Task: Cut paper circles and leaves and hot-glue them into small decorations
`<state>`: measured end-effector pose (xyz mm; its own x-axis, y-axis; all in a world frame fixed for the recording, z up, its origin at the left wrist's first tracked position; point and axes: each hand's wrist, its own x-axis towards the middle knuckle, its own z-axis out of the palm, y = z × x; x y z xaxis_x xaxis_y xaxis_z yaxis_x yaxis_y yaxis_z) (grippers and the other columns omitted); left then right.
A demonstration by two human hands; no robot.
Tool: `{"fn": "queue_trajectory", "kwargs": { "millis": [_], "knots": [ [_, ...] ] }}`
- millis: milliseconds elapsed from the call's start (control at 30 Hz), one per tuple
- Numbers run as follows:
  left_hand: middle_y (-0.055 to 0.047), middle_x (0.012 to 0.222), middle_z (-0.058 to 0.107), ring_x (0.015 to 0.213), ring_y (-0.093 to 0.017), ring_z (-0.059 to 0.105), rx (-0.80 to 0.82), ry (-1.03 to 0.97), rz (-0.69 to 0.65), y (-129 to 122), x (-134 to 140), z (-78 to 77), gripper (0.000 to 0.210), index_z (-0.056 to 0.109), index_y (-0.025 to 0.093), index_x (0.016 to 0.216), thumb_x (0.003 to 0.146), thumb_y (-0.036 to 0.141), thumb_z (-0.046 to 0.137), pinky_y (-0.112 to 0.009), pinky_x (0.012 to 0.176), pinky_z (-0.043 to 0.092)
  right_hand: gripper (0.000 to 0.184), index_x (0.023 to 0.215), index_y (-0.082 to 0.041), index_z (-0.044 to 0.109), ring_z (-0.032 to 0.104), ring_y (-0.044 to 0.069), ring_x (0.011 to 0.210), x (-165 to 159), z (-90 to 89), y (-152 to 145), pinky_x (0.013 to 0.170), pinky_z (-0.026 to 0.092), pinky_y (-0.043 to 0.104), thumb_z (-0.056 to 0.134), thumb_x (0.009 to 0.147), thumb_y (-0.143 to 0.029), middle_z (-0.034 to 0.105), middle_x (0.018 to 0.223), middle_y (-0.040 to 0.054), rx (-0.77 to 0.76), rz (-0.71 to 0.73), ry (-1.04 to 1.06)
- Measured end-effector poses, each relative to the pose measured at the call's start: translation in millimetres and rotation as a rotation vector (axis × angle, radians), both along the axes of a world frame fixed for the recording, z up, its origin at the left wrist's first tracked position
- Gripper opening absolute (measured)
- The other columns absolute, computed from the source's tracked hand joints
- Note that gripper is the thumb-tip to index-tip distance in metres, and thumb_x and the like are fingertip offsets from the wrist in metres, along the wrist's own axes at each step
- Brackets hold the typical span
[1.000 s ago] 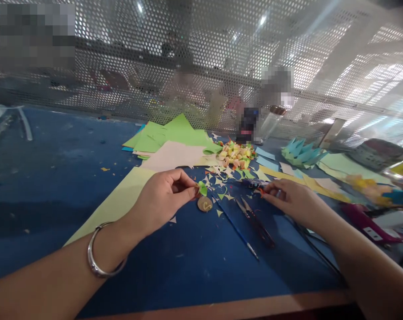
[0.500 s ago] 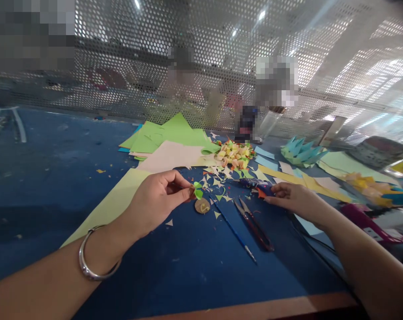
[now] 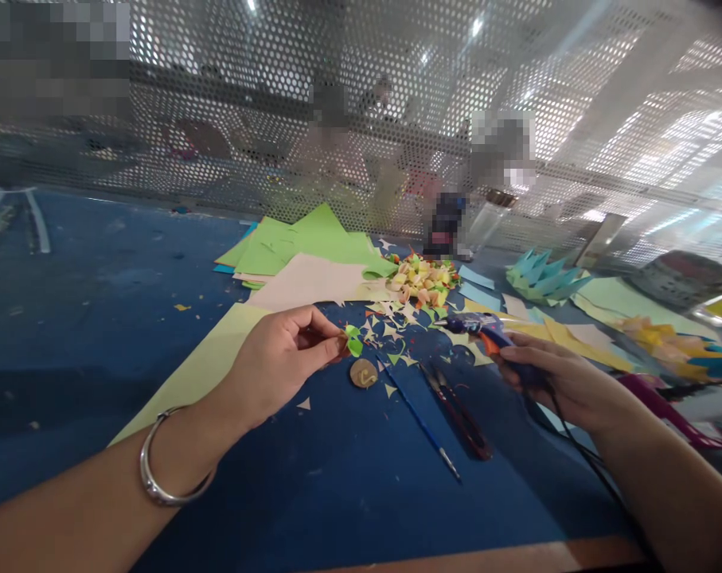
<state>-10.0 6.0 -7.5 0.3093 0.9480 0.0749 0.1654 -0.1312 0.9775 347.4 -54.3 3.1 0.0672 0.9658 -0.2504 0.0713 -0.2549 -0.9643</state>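
Observation:
Between the thumb and fingertips of my left hand [image 3: 289,350] is a small green paper flower [image 3: 353,341]. My right hand [image 3: 557,374] is wrapped round the handle of a blue glue gun [image 3: 485,326] with an orange trigger, its nozzle pointing left above the paper scraps. A round tan disc [image 3: 364,373] with a pale curl on top lies just below the green flower. Right of the disc are a thin blue brush [image 3: 417,418] and dark-handled thread snips [image 3: 459,414], both flat on the table.
Green paper sheets [image 3: 318,239] are stacked at the back, near a heap of small paper flowers [image 3: 423,278]. A blue paper flower [image 3: 543,274] stands at the right rear. The glue gun's black cord [image 3: 575,442] runs along the right. Perforated metal mesh [image 3: 247,103] rises behind the table.
My right hand has closed round the glue gun and lifted it off the table. My left hand holds almost the same place with the green flower.

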Motion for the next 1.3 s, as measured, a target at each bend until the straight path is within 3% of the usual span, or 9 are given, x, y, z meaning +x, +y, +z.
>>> {"fn": "queue_trajectory", "kwargs": {
  "millis": [233, 367, 467, 567, 800, 967, 1300],
  "knots": [
    [-0.003, 0.079, 0.072, 0.074, -0.014, 0.067, -0.027, -0.018, -0.005, 0.1, 0.6, -1.2, 0.016, 0.066, 0.017, 0.085, 0.083, 0.031, 0.075, -0.027, 0.072, 0.052, 0.027, 0.074, -0.021, 0.056, 0.04, 0.013, 0.056, -10.9, 0.5, 1.5, 0.05, 0.038, 0.03, 0.065, 0.093, -0.037, 0.039, 0.068, -0.0007, 0.091, 0.029, 0.079],
    [-0.001, 0.078, 0.072, 0.074, -0.013, 0.067, -0.062, -0.064, -0.031, 1.1, 1.7, -3.8, 0.018, 0.067, 0.017, 0.084, 0.08, 0.031, 0.078, -0.025, 0.072, 0.052, 0.021, 0.079, -0.019, 0.061, 0.04, 0.01, 0.056, -15.0, -3.5, 1.4, 0.049, 0.034, 0.024, 0.075, 0.086, -0.032, 0.045, 0.066, -0.0015, 0.088, 0.058, 0.171],
    [0.0, 0.076, 0.071, 0.072, -0.011, 0.066, -0.116, -0.13, -0.03, 1.4, 3.5, -3.9, 0.019, 0.067, 0.017, 0.082, 0.077, 0.029, 0.081, -0.023, 0.071, 0.051, 0.016, 0.095, -0.019, 0.065, 0.042, 0.007, 0.055, -21.3, -4.8, 1.5, 0.05, 0.032, 0.022, 0.075, 0.087, -0.029, 0.052, 0.071, -0.0011, 0.086, 0.083, 0.206],
    [0.002, 0.075, 0.069, 0.071, -0.01, 0.065, -0.142, -0.186, -0.031, 1.2, 5.0, -2.6, 0.018, 0.067, 0.017, 0.08, 0.075, 0.025, 0.082, -0.022, 0.071, 0.051, 0.016, 0.097, -0.019, 0.065, 0.04, 0.006, 0.051, -30.1, -5.5, 2.8, 0.049, 0.03, 0.022, 0.074, 0.087, -0.029, 0.053, 0.067, -0.0023, 0.094, 0.148, 0.225],
    [0.003, 0.076, 0.069, 0.071, -0.009, 0.065, -0.183, -0.245, -0.049, -2.2, 7.6, 1.8, 0.016, 0.065, 0.017, 0.077, 0.074, 0.018, 0.081, -0.023, 0.075, 0.052, 0.017, 0.086, -0.018, 0.064, 0.038, 0.009, 0.046, -46.9, -7.8, 0.6, 0.046, 0.023, 0.026, 0.072, 0.086, -0.033, 0.051, 0.053, -0.0034, 0.063, 0.257, 0.074],
    [0.003, 0.076, 0.07, 0.071, -0.009, 0.067, -0.229, -0.277, -0.084, -4.7, 9.9, 3.5, 0.016, 0.065, 0.017, 0.075, 0.074, 0.016, 0.081, -0.023, 0.074, 0.053, 0.015, 0.085, -0.016, 0.066, 0.044, 0.011, 0.05, -60.4, -6.6, -2.8, 0.054, 0.032, 0.027, 0.067, 0.087, -0.031, 0.053, 0.051, -0.003, 0.086, 0.303, 0.056],
    [0.003, 0.075, 0.074, 0.074, -0.009, 0.071, -0.31, -0.298, -0.189, -8.2, 10.5, 3.4, 0.017, 0.064, 0.017, 0.078, 0.076, 0.014, 0.08, -0.022, 0.078, 0.055, 0.041, 0.063, -0.02, 0.054, 0.05, 0.013, 0.055, -66.9, -10.6, -7.0, 0.056, 0.039, 0.026, 0.06, 0.095, -0.045, 0.054, 0.054, -0.0012, 0.219, 0.367, -0.299]
  ]
}}
